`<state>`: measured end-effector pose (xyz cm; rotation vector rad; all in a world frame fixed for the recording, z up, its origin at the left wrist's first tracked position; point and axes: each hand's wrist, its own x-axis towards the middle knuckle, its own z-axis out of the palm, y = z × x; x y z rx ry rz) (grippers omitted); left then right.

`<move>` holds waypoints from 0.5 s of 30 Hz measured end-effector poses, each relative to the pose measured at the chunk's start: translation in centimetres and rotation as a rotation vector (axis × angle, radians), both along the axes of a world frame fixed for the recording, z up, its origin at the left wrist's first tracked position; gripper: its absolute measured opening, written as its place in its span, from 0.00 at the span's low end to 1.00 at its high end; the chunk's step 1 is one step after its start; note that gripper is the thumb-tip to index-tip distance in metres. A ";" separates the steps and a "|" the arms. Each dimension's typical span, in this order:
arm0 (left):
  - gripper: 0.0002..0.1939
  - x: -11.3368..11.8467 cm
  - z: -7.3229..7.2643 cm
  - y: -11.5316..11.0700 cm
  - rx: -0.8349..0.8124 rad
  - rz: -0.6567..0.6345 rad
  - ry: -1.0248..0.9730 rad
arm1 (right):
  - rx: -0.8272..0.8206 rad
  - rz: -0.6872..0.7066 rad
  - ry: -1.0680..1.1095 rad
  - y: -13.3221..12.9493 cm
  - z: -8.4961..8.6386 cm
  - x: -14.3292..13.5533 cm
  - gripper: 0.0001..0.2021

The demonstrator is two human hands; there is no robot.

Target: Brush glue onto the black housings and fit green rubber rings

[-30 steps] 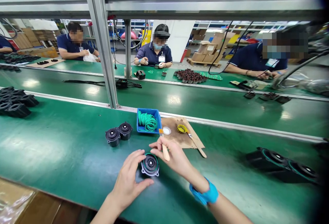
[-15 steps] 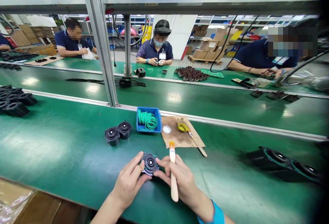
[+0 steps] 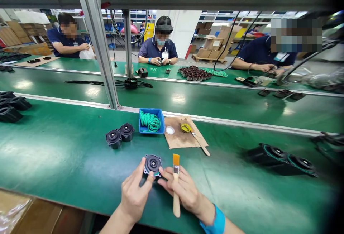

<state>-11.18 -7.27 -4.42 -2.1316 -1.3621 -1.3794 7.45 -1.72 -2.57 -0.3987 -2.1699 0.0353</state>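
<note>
A round black part [image 3: 153, 163] with a green ring along its lower edge is gripped at its left side by the thumb and fingers of my left hand [image 3: 135, 190]. My right hand [image 3: 182, 187] holds a brush [image 3: 176, 187] with orange bristles upright between its fingers, and its fingertips touch the right edge of the black part. Two similar black parts [image 3: 119, 135] stand together beyond my left hand. Behind the held part is a blue bin [image 3: 151, 132] with green rings [image 3: 149, 120] in it.
Cardboard [image 3: 174, 142] bears a white disc, a yellow ring-shaped container [image 3: 186, 128] and a second brush [image 3: 201, 145]. Black housings lie at right [image 3: 282, 159] and far left [image 3: 12, 108]. A metal post [image 3: 96, 44] rises beyond. People sit across the bench.
The black part is tilted more toward the camera, with its green ring now at the lower edge. The brush in my right hand stands more upright. The whole view has shifted slightly.
</note>
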 end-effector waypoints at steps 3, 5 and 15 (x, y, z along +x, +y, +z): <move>0.07 -0.5 -0.1 0.0 -0.192 0.007 -0.276 | -0.284 0.047 0.151 -0.2 1.3 0.6 0.07; 0.12 -0.8 0.2 0.3 -0.369 0.008 -0.427 | -0.554 0.031 0.332 -0.4 2.3 1.0 0.05; 0.38 -0.6 1.3 2.0 -0.772 -0.047 -0.448 | -1.205 -0.069 0.576 0.4 4.1 1.6 0.26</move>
